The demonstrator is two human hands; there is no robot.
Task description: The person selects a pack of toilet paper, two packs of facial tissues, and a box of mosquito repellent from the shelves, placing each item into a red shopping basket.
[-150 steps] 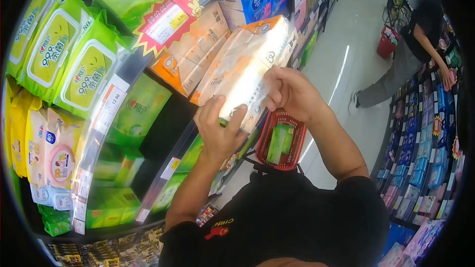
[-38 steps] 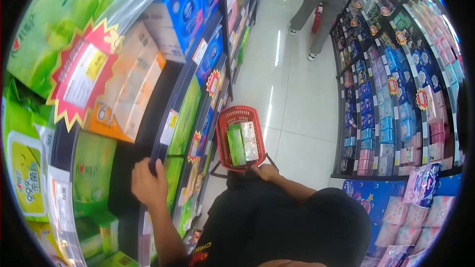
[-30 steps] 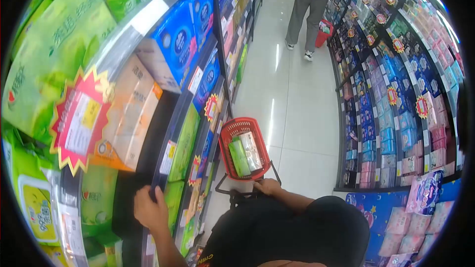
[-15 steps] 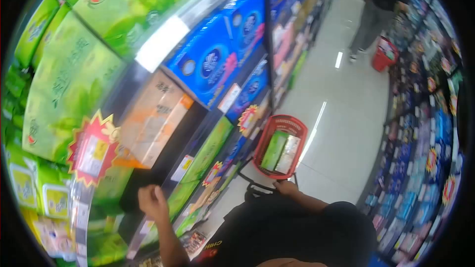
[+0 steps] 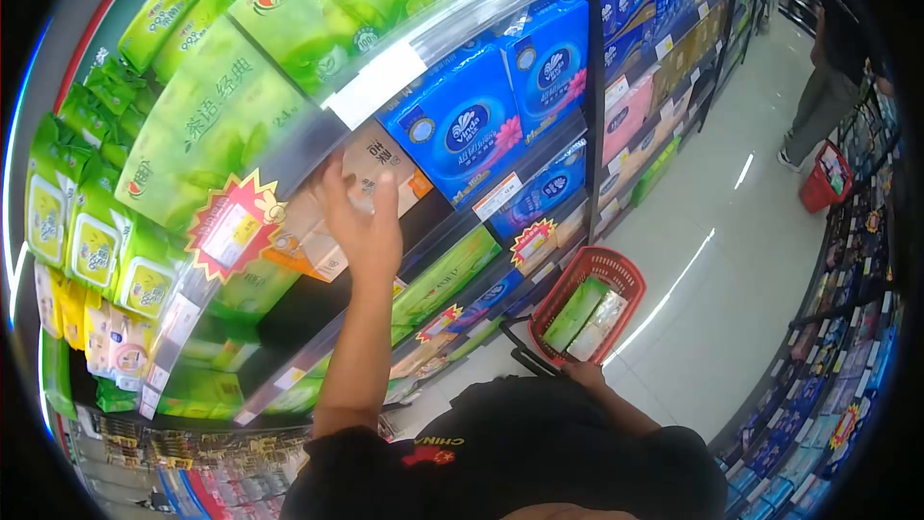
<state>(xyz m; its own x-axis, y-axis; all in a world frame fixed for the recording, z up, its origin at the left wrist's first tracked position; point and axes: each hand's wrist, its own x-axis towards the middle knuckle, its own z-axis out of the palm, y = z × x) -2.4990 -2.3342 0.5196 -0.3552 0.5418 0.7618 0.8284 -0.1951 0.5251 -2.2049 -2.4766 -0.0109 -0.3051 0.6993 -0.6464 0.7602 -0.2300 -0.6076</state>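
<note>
A beige-and-orange, box-shaped tissue pack sits on a dark store shelf, between a red, star-edged price sign and glossy blue tissue packs. Its long axis appears to slant from lower left to upper right, along the shelf, with printing facing the camera. The left hand covers its middle, so part of its outline is hidden. The left forearm rises almost straight from below; the fingers reach up over the pack, and the thumb stands apart on the right. Whether they grip it is unclear. The hands are well apart: the right hand is low, closed at the near end of a red plastic shopping basket holding a green pack and a whitish pack. Half a second earlier, the left hand was below the beige-and-orange pack, by the shelf's dark gap; now it is over the pack. The right hand has stayed at the basket.
</note>
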